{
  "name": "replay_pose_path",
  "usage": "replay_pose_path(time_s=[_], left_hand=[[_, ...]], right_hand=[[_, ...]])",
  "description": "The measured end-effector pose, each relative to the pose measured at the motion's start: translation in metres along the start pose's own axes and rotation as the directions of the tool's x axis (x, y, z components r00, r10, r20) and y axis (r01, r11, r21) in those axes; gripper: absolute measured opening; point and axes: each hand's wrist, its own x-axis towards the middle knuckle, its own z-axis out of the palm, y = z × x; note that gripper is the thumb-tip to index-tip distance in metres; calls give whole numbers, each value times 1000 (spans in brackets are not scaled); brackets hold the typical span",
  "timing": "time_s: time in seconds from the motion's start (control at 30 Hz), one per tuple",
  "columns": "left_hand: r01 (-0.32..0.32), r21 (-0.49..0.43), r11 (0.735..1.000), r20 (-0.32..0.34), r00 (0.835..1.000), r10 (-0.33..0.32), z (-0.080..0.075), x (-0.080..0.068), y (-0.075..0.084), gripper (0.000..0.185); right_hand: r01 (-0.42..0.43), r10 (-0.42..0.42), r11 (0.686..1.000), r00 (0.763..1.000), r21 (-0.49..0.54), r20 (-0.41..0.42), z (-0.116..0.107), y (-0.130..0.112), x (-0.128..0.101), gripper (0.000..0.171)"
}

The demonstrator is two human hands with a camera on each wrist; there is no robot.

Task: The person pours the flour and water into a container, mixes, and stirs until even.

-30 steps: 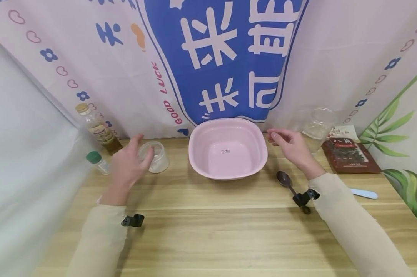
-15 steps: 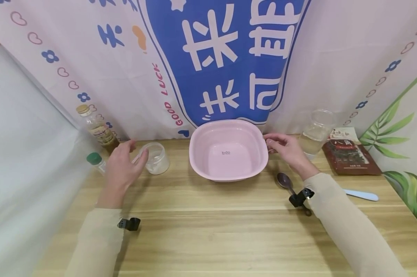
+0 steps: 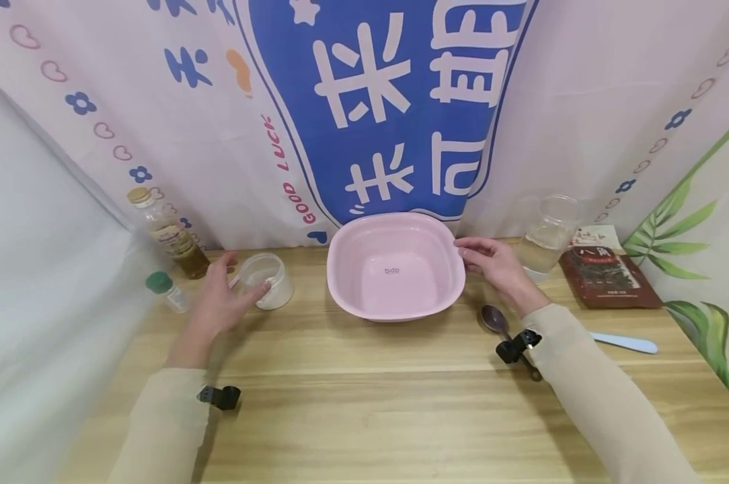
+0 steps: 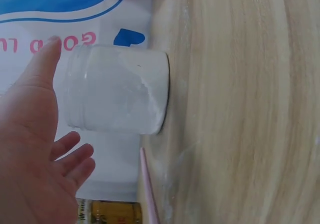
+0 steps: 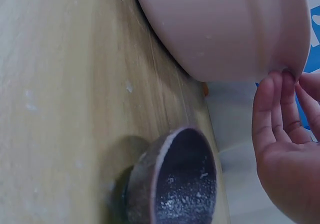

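Note:
A pink basin (image 3: 395,296) stands at the middle back of the table. My right hand (image 3: 496,265) pinches its right rim, with fingertips tucked just under the lip in the right wrist view. On the left, my left hand (image 3: 219,296) is spread beside a clear, lidless plastic jar (image 3: 274,292) of white powder. Thumb and fingers lie apart on either side of the jar (image 4: 117,88) in the left wrist view, without gripping it. A thin pink stick (image 4: 148,184) lies by the jar. A dark measuring spoon (image 3: 493,318) with white residue inside lies below my right hand.
Behind my left hand stand a cork-topped bottle (image 3: 179,249) of amber liquid and a small green-capped shaker (image 3: 166,290). At right are a clear cup (image 3: 543,245) of liquid, a brown spice packet (image 3: 606,279) and a light-blue handle (image 3: 625,342). A printed curtain (image 3: 370,101) hangs behind.
My right hand has moved left from beside the basin onto its rim. My left hand drew back slightly from the jar, then came close to it again, its thumb now overlapping the jar.

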Motion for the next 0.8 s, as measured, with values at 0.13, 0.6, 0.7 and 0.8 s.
replay_pose_path(time_s=[0.13, 0.6, 0.7, 0.8], left_hand=[[17, -86, 996, 66, 998, -12, 4, 3, -3, 120], [68, -242, 968, 174, 984, -26, 11, 15, -13, 117], [75, -241, 968, 202, 979, -26, 10, 16, -14, 115], [85, -230, 970, 220, 975, -33, 8, 15, -14, 112]], right_hand=[[0, 0, 998, 1000, 70, 2, 3, 0, 1, 43], [21, -23, 987, 1000, 159, 10, 1, 3, -3, 18], [21, -23, 988, 1000, 154, 10, 2, 2, -3, 19], [20, -22, 989, 1000, 148, 10, 2, 3, -3, 19]])
